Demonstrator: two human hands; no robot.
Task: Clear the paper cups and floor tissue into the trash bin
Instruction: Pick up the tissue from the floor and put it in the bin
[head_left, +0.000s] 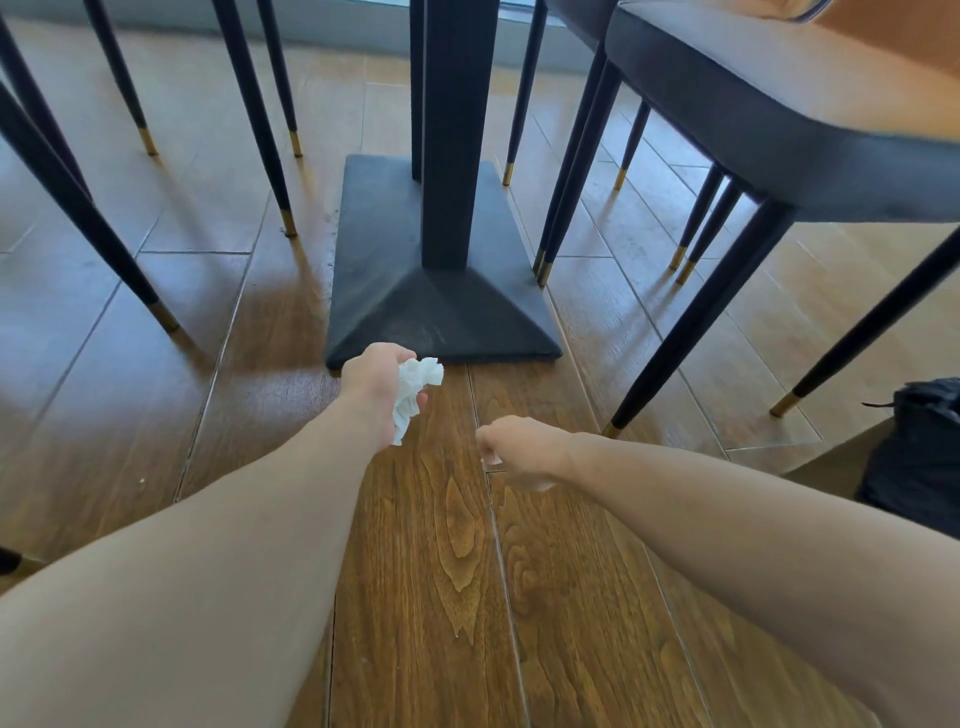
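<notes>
Clutching crumpled tissue (415, 395) — left hand (376, 387); right hand (522, 452) clenched, contents unclear.

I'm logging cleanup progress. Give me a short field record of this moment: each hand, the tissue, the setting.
left hand: closed on the crumpled white tissue, just above the floor
right hand: closed, something pale under it, unclear what
setting: wooden floor, black table base, chair legs around
black bag: far right edge
paper cups: none in view
</notes>
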